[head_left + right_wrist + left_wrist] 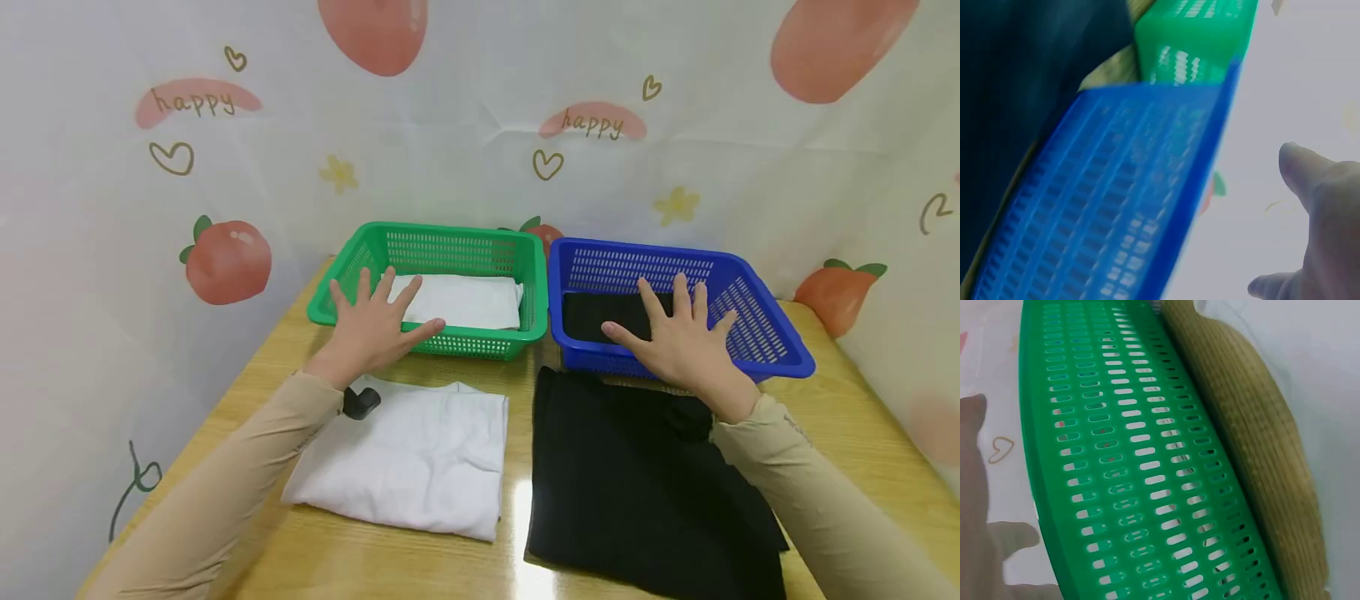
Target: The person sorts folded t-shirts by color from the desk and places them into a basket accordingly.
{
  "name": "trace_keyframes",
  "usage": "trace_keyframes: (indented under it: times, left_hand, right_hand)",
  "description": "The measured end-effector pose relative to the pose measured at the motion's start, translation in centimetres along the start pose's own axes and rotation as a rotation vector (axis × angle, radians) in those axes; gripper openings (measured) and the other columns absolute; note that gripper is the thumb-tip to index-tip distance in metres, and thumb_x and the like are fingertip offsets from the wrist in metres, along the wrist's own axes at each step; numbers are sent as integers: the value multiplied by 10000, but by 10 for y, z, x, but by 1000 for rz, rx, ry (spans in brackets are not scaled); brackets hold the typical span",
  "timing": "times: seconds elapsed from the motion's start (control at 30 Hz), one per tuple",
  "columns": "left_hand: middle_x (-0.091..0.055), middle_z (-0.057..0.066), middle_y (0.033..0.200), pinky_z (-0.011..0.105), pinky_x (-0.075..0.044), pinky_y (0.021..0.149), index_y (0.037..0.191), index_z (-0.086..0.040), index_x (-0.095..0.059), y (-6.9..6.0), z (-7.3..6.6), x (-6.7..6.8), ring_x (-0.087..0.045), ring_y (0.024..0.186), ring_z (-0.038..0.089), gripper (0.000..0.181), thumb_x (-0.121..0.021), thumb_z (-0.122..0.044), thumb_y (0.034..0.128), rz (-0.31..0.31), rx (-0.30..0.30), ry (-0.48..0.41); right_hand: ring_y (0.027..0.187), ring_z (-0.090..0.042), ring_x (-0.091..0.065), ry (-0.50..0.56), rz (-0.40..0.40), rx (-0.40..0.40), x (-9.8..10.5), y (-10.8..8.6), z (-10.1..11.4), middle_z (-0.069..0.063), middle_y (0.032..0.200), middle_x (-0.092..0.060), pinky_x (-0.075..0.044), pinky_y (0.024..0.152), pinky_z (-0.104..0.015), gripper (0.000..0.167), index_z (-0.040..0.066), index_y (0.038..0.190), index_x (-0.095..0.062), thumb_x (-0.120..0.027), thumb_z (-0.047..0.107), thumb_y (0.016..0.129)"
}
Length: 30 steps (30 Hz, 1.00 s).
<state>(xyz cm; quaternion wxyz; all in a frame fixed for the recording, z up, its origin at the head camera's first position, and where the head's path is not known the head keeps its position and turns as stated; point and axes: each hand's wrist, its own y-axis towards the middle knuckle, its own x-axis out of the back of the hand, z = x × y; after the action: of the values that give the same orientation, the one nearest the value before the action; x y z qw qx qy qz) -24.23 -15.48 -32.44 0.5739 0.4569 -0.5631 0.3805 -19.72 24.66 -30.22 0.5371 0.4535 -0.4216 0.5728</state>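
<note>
With fingers spread, the left hand (369,327) is over the front left of the green basket (537,283), which holds folded white cloth (472,302). The right hand (686,346), also spread, is over the front of the blue basket (780,337), where folded black cloth (588,315) lies. Neither hand holds anything. A white cloth (420,458) lies before the green basket, a larger black cloth (645,492) before the blue one. The left wrist view shows the green basket's slotted wall (1141,462); the right wrist view shows the blue wall (1097,200) and the thumb side of the right hand (1335,219).
The baskets stand side by side at the back of the wooden table (360,554). Behind them hangs a pale backdrop (450,108) printed with fruit, hearts and flowers. A small black object (362,403) is at the left wrist.
</note>
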Motion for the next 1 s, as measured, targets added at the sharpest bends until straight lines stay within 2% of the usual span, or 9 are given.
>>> trace_keyframes:
  times: [0.1,0.23,0.33,0.43,0.5,0.6,0.7,0.83,1.0]
  left_hand:
    - [-222,180,1585,689,-47,1081,1555,-156,-327,-5,2,3,-152,1424,467,874,-321,-760,923,-102,-85,-58]
    - [-351,154,1528,558,-263,1091,1487,-83,-438,-19,12,5,-291,1383,387,691,-474,-561,990,-226,-215,-180]
    - [-418,147,1481,546,-351,1035,1467,-70,-460,-31,18,6,-344,1355,351,616,-524,-468,1001,-282,-263,-277]
    - [-464,137,1439,560,-375,1006,1465,-94,-469,-43,22,8,-385,1331,342,573,-530,-435,1009,-303,-293,-359]
    - [-485,118,1422,561,-383,993,1467,-115,-473,-50,25,9,-410,1315,331,538,-522,-410,1020,-288,-323,-413]
    - [-507,77,1418,540,-405,975,1467,-129,-484,-62,32,6,-456,1289,298,476,-524,-325,1035,-230,-375,-512]
    - [-522,31,1416,484,-451,924,1463,-147,-499,-72,43,-1,-545,1186,236,440,-539,-243,1035,-157,-399,-583]
    - [-543,37,1397,449,-501,860,1466,-142,-495,-81,59,-10,-584,1114,221,441,-545,-211,1034,-73,-365,-607]
    - [-561,63,1374,423,-520,861,1444,-95,-514,-92,81,-21,-541,1202,242,436,-565,-206,1026,-16,-289,-615]
  right_hand:
    - [1381,-520,198,15,-35,23,2,-6,10,-320,1561,122,129,936,-788,1000,163,1600,-48,-382,781,888]
    - [1401,-549,75,78,-61,83,1,-15,28,-332,1565,31,-1,987,-787,948,152,1599,-115,-478,699,915]
    - [1408,-544,-23,174,-94,132,-2,-24,42,-332,1562,-48,-88,1016,-762,896,134,1591,-170,-541,618,935]
    - [1406,-507,-141,303,-138,161,-9,-37,52,-301,1553,-153,-191,1030,-723,813,138,1579,-236,-589,521,955]
    - [1374,-453,-272,399,-182,175,-14,-46,56,-261,1510,-290,-290,1020,-677,732,148,1560,-304,-607,455,968]
    - [1260,-356,-469,536,-248,208,-23,-56,62,-181,1374,-507,-415,975,-578,590,158,1503,-429,-626,353,981]
    - [1141,-284,-584,653,-252,230,-31,-59,65,-137,1244,-623,-479,927,-507,496,166,1449,-509,-631,298,986]
    - [1061,-230,-634,761,-111,230,-46,-58,67,-106,1179,-653,-510,892,-470,465,183,1422,-545,-641,296,981]
    - [1040,-214,-645,885,146,221,-72,-57,72,-111,1164,-655,-504,906,-456,501,146,1430,-531,-667,271,965]
